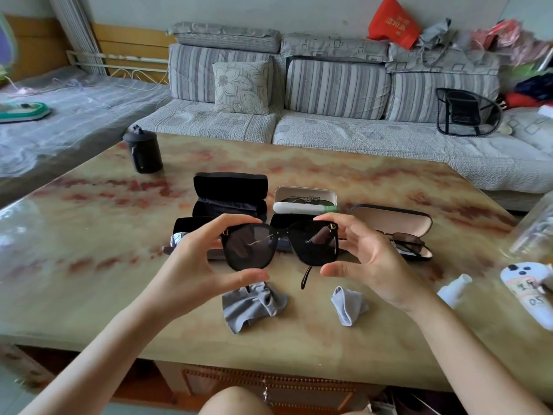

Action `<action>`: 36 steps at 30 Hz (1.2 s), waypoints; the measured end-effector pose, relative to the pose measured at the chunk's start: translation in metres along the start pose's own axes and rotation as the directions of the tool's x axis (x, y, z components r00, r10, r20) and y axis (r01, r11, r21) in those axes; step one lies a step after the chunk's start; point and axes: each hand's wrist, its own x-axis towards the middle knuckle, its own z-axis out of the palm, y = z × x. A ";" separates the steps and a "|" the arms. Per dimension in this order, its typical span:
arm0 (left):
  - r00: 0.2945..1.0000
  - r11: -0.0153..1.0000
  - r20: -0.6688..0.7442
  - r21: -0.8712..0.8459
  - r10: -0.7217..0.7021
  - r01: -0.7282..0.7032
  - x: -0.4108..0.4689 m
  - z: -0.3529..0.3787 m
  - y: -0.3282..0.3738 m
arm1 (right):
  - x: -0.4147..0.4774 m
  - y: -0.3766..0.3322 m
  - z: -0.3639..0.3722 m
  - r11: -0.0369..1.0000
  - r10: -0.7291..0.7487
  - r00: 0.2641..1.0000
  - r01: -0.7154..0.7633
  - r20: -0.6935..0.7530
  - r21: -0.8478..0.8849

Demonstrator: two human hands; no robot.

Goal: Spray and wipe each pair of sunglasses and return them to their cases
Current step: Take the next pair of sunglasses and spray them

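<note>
So, both hands are up over the table (89,235) holding one pair of big black sunglasses (281,247) between them, lenses facing the camera, lifted clear of the tabletop. The left hand (203,256) has its fingers curled over the top left corner of the frame with the thumb under the lens. The right hand (368,259) does the same on the other side, fingers on top, thumb at the bottom corner. One temple arm dangles down under the right-side lens.

Behind the glasses there's a row of open cases. The black case (230,193) sits at the back left. The white case (305,199) is just beside it, and something dark is inside, can't really make out what. The beige-lined case (392,223) is off to the right with a pair of wire-frame sunglasses (410,244) lying in it.

Nearer the front edge, a darker grey cloth (254,304) lies crumpled below the left hand, and a lighter grey cloth (350,305) is bunched up under the right one, the two well apart. A pale spray bottle (452,290) lies on its side right of the right wrist. A black canister (143,151) stands at the far left corner, and a striped sofa (329,85) runs along behind the table.
</note>
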 end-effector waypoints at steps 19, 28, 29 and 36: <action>0.984 0.983 -0.021 0.057 0.176 -0.175 0.006 0.037 0.001 | -0.120 0.064 -0.064 0.894 0.265 0.500 -0.447 -0.825 0.016; 0.983 0.977 0.003 0.111 0.182 -0.181 0.014 0.044 0.006 | -0.104 0.083 -0.048 0.930 0.258 0.520 -0.363 -0.814 0.063; 0.983 0.977 0.006 0.110 0.185 -0.184 0.014 0.043 0.006 | -0.101 0.077 -0.044 0.937 0.278 0.538 -0.334 -0.796 0.102; 0.978 0.972 -0.004 0.110 0.210 -0.208 0.016 0.042 0.009 | -0.077 0.015 -0.013 0.805 0.342 0.847 -0.041 -0.407 0.591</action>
